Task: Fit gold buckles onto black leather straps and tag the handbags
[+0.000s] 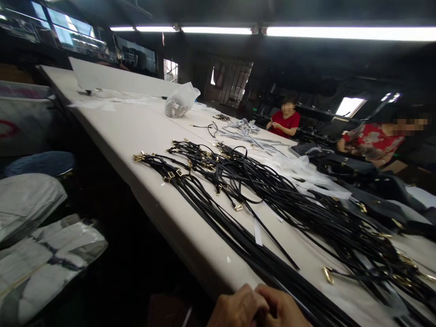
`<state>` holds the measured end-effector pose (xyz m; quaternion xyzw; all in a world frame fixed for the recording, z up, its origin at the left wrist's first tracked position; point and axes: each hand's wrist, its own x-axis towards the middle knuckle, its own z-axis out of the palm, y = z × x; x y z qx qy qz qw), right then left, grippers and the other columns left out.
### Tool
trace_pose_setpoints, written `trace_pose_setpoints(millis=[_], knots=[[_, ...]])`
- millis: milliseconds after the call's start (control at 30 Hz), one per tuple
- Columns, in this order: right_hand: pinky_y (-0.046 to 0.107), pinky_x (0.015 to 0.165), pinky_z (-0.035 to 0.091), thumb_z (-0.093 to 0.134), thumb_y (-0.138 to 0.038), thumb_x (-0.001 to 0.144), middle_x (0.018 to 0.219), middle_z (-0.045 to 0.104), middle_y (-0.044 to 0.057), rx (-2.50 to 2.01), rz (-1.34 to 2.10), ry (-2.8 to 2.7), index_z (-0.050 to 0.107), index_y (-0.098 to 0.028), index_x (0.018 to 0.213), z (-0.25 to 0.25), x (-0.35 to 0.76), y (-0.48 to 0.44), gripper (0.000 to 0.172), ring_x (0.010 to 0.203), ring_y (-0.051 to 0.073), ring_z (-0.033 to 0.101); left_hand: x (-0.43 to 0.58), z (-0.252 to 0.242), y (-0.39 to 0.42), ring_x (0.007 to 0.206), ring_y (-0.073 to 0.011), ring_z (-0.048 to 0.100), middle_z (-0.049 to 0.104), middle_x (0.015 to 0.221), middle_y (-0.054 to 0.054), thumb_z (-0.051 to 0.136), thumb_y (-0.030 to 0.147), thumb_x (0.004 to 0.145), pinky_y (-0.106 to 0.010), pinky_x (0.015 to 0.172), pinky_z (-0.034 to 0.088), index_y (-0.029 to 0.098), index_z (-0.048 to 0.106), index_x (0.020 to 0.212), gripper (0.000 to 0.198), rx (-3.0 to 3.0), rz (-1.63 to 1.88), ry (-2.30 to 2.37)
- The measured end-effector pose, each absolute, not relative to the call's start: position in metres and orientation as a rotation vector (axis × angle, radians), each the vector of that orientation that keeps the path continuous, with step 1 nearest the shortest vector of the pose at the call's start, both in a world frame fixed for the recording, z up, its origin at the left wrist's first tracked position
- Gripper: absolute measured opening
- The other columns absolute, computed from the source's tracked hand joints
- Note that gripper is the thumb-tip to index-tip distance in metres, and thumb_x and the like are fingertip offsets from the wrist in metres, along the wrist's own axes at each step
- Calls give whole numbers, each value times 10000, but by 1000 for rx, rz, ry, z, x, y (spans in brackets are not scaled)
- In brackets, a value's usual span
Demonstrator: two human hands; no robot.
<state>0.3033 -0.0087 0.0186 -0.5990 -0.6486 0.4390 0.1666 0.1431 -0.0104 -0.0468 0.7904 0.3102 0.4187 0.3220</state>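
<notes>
At the bottom of the view my left hand (235, 309) and my right hand (282, 309) meet at the table's near edge, fingers curled in and pressed together. Whatever is between them, if anything, is hidden. Just beyond and to the right of them runs a bundle of long black straps (218, 227), laid side by side along the edge. Gold buckles (175, 174) and clasps (139, 156) show at its far end. A larger tangled heap of black straps (272, 186) with gold hardware lies farther in. One gold clasp (328, 275) sits right of my hands.
On the long pale table (116, 131) stand a clear plastic bag (180, 101) and grey strips (243, 127). Black bags (361, 177) are piled at the right. Two people, one in a red shirt (288, 121), are across the table. Wrapped white bundles (51, 263) and a blue stool (41, 162) are at left.
</notes>
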Motion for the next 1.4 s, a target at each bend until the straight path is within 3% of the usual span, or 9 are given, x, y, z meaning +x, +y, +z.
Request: trace_pose_setpoints(millis=[100, 333, 467, 600, 833, 967, 1067, 1233, 1400], knots=[[279, 687, 506, 543, -337, 742, 758, 716, 23, -1615, 1384, -1649, 671, -189, 713, 32, 301, -16, 199, 783, 236, 663, 135, -24, -12, 784, -159, 663, 677, 902, -29, 539, 77, 738, -213, 685, 478, 216, 552, 1030, 323, 1808, 1026, 809], [288, 637, 487, 628, -346, 749, 746, 730, 15, -1780, 1445, -1499, 723, -188, 812, 42, 299, -19, 194, 703, 213, 654, 121, 16, -11, 688, -195, 621, 670, 806, -32, 520, 312, 900, -277, 635, 429, 201, 561, 981, 144, 1903, 485, 1173], [277, 589, 460, 584, -301, 778, 691, 712, -14, -1812, 1364, -1700, 721, -212, 836, 40, 302, -19, 173, 660, 199, 640, 118, 18, -11, 634, -196, 602, 682, 767, -49, 410, 370, 979, -277, 600, 388, 203, 617, 867, 288, 2078, 292, 1125], [283, 617, 469, 553, -265, 816, 741, 728, -19, -1785, 1271, -1922, 725, -243, 912, 42, 308, -15, 198, 687, 201, 654, 121, 11, -4, 604, -153, 537, 625, 696, -25, 379, 336, 988, -257, 586, 355, 188, 609, 803, 330, 1980, 361, 987], [254, 568, 425, 540, -229, 775, 673, 638, -23, -1727, 1410, -1829, 645, -218, 739, 43, 316, -18, 111, 642, 172, 569, 128, -1, 4, 541, -84, 323, 345, 588, 55, 427, 314, 933, -233, 518, 247, 189, 393, 634, 327, 1562, 481, 684], [261, 573, 410, 496, -201, 777, 626, 584, -34, -1710, 1203, -1796, 590, -232, 710, 39, 314, -23, 120, 596, 155, 520, 131, 1, 4, 560, -89, 352, 394, 602, 40, 428, 383, 931, -231, 542, 284, 183, 432, 643, 351, 1358, 497, 614], [253, 541, 393, 505, -236, 796, 602, 527, -34, -1699, 1340, -1549, 558, -226, 672, 36, 315, -22, 136, 581, 147, 478, 131, 1, 5, 566, -96, 383, 440, 603, 25, 431, 427, 935, -231, 560, 310, 171, 501, 659, 383, 1244, 514, 631], [221, 430, 271, 592, -424, 888, 658, 519, -43, -1587, 1876, -1049, 625, -233, 1019, 38, 327, -17, 234, 484, 97, 341, 124, 0, 11, 563, -96, 359, 422, 594, 24, 443, 457, 938, -236, 562, 293, 158, 535, 656, 420, 1120, 509, 629], [262, 441, 311, 661, -566, 834, 858, 600, 35, -1432, 1731, -914, 573, -280, 1288, 55, 341, -7, 544, 483, 89, 335, 112, 0, 13, 563, -87, 366, 434, 604, 49, 674, 508, 817, -218, 529, 284, 159, 577, 714, 377, 1254, 475, 820]])
